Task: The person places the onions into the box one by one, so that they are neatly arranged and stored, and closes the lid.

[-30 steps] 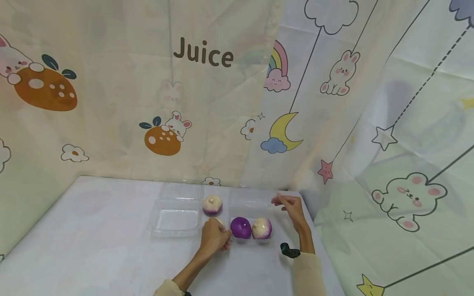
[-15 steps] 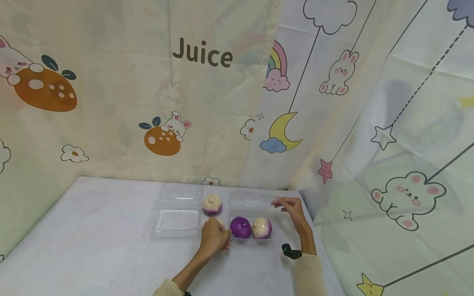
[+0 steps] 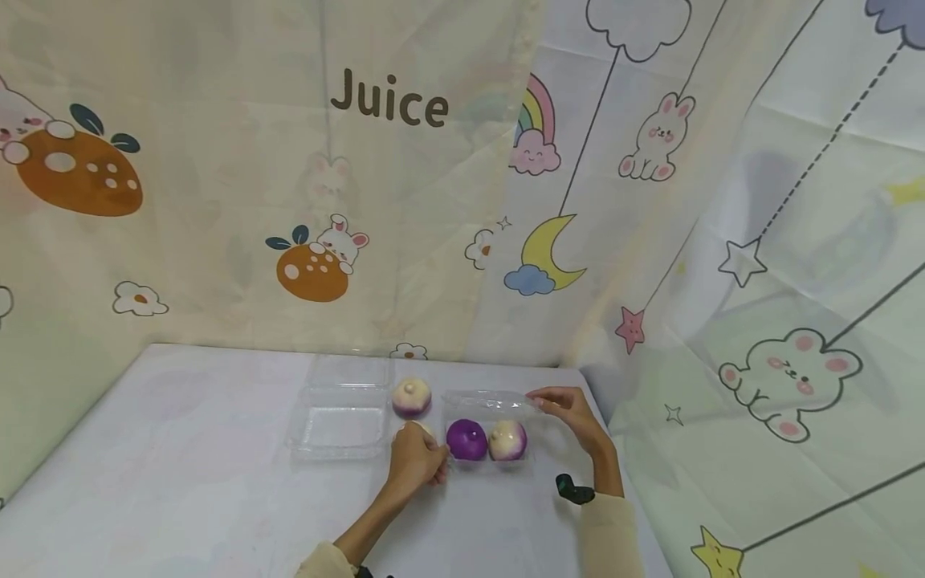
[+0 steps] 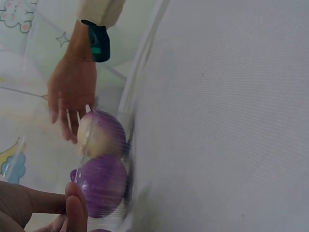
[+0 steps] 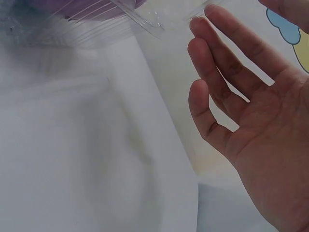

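A clear plastic clamshell box (image 3: 486, 401) holds a purple onion-shaped vegetable (image 3: 466, 440) and a white-and-purple one (image 3: 508, 441) side by side. My left hand (image 3: 415, 457) pinches the box's rim at its left front corner, thumb against index finger in the left wrist view. At the far right end of the box, the fingertips of my right hand (image 3: 574, 413) touch the edge of the raised, tilted lid. In the right wrist view, the fingers of my right hand (image 5: 241, 82) are extended and the thumb stands apart from them.
A second clear clamshell box (image 3: 343, 429) lies with its lid back on the white table (image 3: 181, 466), to the left. Between the boxes sits another white-and-purple vegetable (image 3: 412, 398); one more is mostly hidden behind my left hand. Printed curtains (image 3: 405, 241) hang behind the table.
The lid of the right box has swung up from lying back, along with my right hand at its edge. My left hand keeps its pinch on the rim. The head view has shifted slightly.
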Action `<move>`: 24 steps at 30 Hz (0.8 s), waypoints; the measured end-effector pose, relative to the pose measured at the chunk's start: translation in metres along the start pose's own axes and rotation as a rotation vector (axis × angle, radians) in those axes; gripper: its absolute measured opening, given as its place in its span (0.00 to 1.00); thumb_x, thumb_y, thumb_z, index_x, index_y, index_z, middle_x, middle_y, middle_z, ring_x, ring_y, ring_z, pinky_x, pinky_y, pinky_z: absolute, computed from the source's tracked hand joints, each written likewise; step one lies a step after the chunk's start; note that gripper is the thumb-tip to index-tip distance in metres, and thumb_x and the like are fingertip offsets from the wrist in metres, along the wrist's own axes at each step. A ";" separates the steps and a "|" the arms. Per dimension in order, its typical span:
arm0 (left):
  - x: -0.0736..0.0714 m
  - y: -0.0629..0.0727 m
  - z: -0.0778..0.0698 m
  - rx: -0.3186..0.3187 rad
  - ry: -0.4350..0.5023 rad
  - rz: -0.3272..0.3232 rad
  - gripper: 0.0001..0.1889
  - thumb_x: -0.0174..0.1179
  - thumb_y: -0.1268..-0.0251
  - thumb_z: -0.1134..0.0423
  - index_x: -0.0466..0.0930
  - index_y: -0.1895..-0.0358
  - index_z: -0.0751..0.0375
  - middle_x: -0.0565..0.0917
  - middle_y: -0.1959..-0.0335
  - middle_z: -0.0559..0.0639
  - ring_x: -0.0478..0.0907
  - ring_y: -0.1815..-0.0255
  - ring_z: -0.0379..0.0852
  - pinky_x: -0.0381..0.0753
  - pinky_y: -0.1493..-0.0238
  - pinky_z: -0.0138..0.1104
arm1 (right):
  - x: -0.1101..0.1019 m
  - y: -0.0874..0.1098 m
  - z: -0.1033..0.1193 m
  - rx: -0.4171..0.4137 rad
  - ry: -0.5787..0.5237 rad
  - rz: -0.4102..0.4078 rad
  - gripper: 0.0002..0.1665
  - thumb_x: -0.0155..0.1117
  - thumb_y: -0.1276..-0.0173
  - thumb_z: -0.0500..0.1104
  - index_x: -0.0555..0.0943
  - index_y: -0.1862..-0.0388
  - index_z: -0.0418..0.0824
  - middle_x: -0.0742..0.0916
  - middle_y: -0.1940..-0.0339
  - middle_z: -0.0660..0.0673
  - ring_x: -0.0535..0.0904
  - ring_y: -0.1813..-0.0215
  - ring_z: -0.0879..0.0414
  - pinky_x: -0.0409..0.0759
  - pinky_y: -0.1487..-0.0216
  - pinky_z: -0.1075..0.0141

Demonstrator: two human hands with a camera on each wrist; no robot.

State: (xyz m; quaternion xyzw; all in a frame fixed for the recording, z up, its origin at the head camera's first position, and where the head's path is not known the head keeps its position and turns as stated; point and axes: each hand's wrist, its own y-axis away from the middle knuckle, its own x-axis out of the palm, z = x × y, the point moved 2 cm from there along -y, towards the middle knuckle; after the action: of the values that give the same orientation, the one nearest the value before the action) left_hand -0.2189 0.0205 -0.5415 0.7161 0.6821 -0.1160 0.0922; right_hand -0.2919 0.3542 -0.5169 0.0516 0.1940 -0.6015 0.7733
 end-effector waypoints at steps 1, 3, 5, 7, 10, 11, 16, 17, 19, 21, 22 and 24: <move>0.000 0.000 0.000 -0.001 0.000 -0.003 0.16 0.70 0.35 0.74 0.86 0.83 0.67 0.84 0.90 0.49 0.79 0.93 0.37 0.86 0.87 0.36 | 0.000 0.000 0.000 -0.009 0.001 0.004 0.18 0.64 0.18 0.39 0.87 0.41 0.27 0.90 0.42 0.26 0.89 0.47 0.60 0.87 0.41 0.69; -0.001 0.000 -0.001 0.007 0.003 -0.009 0.16 0.70 0.35 0.74 0.85 0.84 0.66 0.84 0.90 0.50 0.79 0.93 0.38 0.85 0.87 0.36 | 0.001 0.000 0.001 -0.026 -0.004 0.012 0.18 0.64 0.18 0.38 0.86 0.40 0.26 0.90 0.41 0.24 0.89 0.46 0.61 0.87 0.41 0.70; -0.002 0.000 -0.002 0.017 0.005 -0.011 0.16 0.70 0.35 0.74 0.85 0.84 0.66 0.84 0.90 0.50 0.80 0.93 0.38 0.85 0.88 0.36 | 0.001 0.001 0.002 -0.034 -0.011 0.016 0.18 0.65 0.18 0.38 0.86 0.40 0.25 0.89 0.40 0.24 0.89 0.45 0.63 0.86 0.40 0.71; -0.002 0.000 -0.002 0.015 0.011 -0.010 0.16 0.70 0.35 0.74 0.85 0.84 0.66 0.85 0.90 0.50 0.80 0.93 0.38 0.85 0.88 0.36 | 0.002 0.001 0.003 -0.032 -0.015 0.016 0.18 0.65 0.19 0.37 0.86 0.40 0.24 0.89 0.40 0.25 0.89 0.44 0.64 0.86 0.39 0.71; -0.001 0.000 0.000 0.010 0.016 -0.011 0.17 0.70 0.35 0.74 0.84 0.84 0.66 0.85 0.89 0.50 0.80 0.93 0.38 0.85 0.87 0.36 | 0.003 0.003 0.003 -0.020 -0.013 0.016 0.18 0.66 0.20 0.38 0.86 0.40 0.24 0.89 0.39 0.25 0.89 0.42 0.64 0.86 0.38 0.72; -0.001 0.000 0.001 0.010 0.018 -0.010 0.16 0.70 0.35 0.74 0.84 0.83 0.66 0.85 0.89 0.50 0.80 0.93 0.38 0.86 0.87 0.37 | 0.003 0.004 0.002 -0.014 -0.012 0.014 0.18 0.66 0.20 0.38 0.86 0.40 0.25 0.89 0.38 0.25 0.89 0.42 0.63 0.86 0.38 0.72; 0.001 0.001 0.003 -0.003 0.044 -0.007 0.16 0.70 0.35 0.73 0.83 0.82 0.66 0.85 0.89 0.52 0.81 0.93 0.39 0.87 0.86 0.38 | 0.003 0.007 -0.001 -0.009 -0.008 0.018 0.19 0.66 0.20 0.36 0.85 0.39 0.24 0.88 0.38 0.25 0.90 0.38 0.56 0.86 0.38 0.73; 0.001 0.001 0.004 -0.004 0.050 -0.006 0.15 0.70 0.35 0.73 0.83 0.82 0.67 0.85 0.88 0.52 0.81 0.92 0.39 0.87 0.86 0.39 | 0.004 0.007 -0.001 -0.017 -0.004 0.024 0.19 0.66 0.20 0.36 0.85 0.38 0.23 0.88 0.37 0.24 0.90 0.37 0.54 0.86 0.38 0.73; 0.002 0.001 0.005 -0.007 0.059 -0.005 0.15 0.70 0.34 0.74 0.82 0.81 0.67 0.86 0.88 0.53 0.81 0.92 0.39 0.87 0.86 0.39 | 0.004 0.008 -0.001 -0.043 0.012 0.038 0.20 0.66 0.20 0.35 0.83 0.38 0.21 0.88 0.38 0.23 0.90 0.36 0.48 0.86 0.38 0.72; 0.002 0.001 0.005 -0.007 0.064 -0.005 0.15 0.70 0.34 0.74 0.82 0.81 0.67 0.86 0.88 0.53 0.81 0.92 0.39 0.87 0.86 0.39 | 0.004 0.008 0.000 -0.064 0.031 0.052 0.20 0.67 0.21 0.35 0.83 0.38 0.21 0.88 0.38 0.22 0.90 0.36 0.43 0.87 0.38 0.72; 0.002 0.001 0.005 -0.006 0.064 -0.005 0.15 0.70 0.34 0.74 0.82 0.81 0.67 0.86 0.88 0.53 0.81 0.92 0.39 0.87 0.86 0.39 | 0.004 0.008 0.001 -0.072 0.040 0.058 0.21 0.67 0.21 0.35 0.83 0.38 0.21 0.88 0.38 0.22 0.90 0.36 0.42 0.87 0.39 0.71; 0.001 0.002 0.004 -0.003 0.062 -0.007 0.15 0.70 0.34 0.73 0.83 0.81 0.68 0.86 0.88 0.54 0.81 0.92 0.39 0.87 0.86 0.39 | 0.004 0.008 0.003 -0.090 0.050 0.072 0.21 0.67 0.22 0.35 0.83 0.38 0.20 0.87 0.38 0.21 0.89 0.36 0.37 0.88 0.39 0.71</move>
State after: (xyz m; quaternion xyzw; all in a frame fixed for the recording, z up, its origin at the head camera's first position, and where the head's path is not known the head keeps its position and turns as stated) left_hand -0.2173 0.0202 -0.5452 0.7169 0.6873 -0.0930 0.0715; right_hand -0.2826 0.3520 -0.5171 0.0385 0.2382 -0.5625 0.7908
